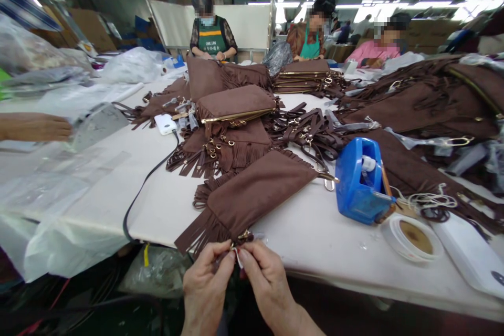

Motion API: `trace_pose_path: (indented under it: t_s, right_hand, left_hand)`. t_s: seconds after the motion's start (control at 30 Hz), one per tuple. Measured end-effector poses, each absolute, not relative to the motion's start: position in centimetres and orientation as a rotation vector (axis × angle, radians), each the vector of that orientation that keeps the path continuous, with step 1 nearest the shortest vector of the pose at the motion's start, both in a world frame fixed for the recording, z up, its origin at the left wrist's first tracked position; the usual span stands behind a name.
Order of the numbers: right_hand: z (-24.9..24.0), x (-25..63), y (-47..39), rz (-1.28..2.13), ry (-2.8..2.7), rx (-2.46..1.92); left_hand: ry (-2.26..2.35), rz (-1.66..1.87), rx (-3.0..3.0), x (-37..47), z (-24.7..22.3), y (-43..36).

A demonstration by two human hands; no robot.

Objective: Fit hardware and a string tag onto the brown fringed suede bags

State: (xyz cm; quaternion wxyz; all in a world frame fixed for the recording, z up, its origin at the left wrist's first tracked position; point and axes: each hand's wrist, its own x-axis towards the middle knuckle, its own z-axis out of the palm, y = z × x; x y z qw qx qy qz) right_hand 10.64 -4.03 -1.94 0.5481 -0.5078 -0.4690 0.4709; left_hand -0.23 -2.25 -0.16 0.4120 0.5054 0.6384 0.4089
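Note:
A brown fringed pouch (260, 189) lies slanted at the table's front edge, its fringe toward the lower left. Just below its near corner, both hands are pinched close together over metal hardware (243, 236). My left hand (208, 283) is closed, thumb against fingers; what it grips is mostly hidden. Closed as well, my right hand (264, 275) pinches a thin white strip (238, 258) that shows between the two thumbs. A small dark red piece hangs beneath the fingertips, too small to name.
Brown fringed pouches (236, 102) and straps (311, 128) are heaped mid-table. To the right stand a blue tape dispenser (356, 184) and a tape roll (412, 239). A black cable runs from a white power bank (165, 124). A co-worker's hand (37, 126) reaches in from the left.

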Motion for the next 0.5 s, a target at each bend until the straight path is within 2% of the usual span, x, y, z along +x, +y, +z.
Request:
trace_pose_path:
  t_s: [0.5]
  right_hand:
    - [-2.85,10.49,-3.61,1.049,-1.137,-1.242]
  left_hand:
    - [1.629,1.101,1.438,-0.04,-0.36,-2.92]
